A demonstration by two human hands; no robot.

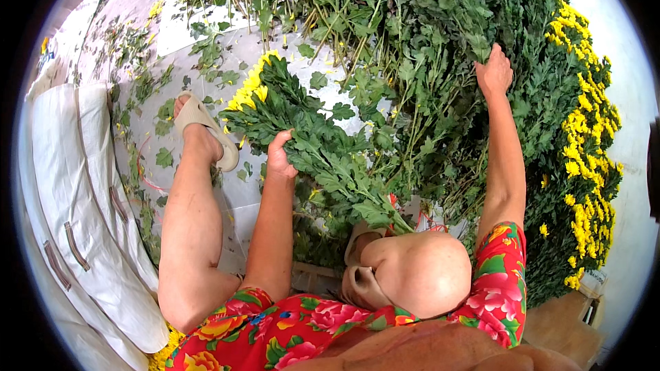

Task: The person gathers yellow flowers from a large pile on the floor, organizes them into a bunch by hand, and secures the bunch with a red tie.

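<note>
My left hand (281,157) grips a bunch of yellow chrysanthemums (319,149) around its leafy stems. The yellow heads point up and left, and the stem ends slant down toward my right knee. Out to the right, my right hand (495,73) reaches into a large heap of leafy chrysanthemum stems (438,62). Its fingers are at the leaves of a stem, partly hidden, so I cannot tell whether they are closed on it. Yellow flower heads (588,165) line the heap's right and upper edges.
Fallen leaves (165,157) and petals litter the grey tiled floor (242,216). White woven sacks (87,206) lie along the left side. Red string (425,221) shows near my right knee. At the lower right sits a cardboard box (562,319) beside the pale wall (629,247).
</note>
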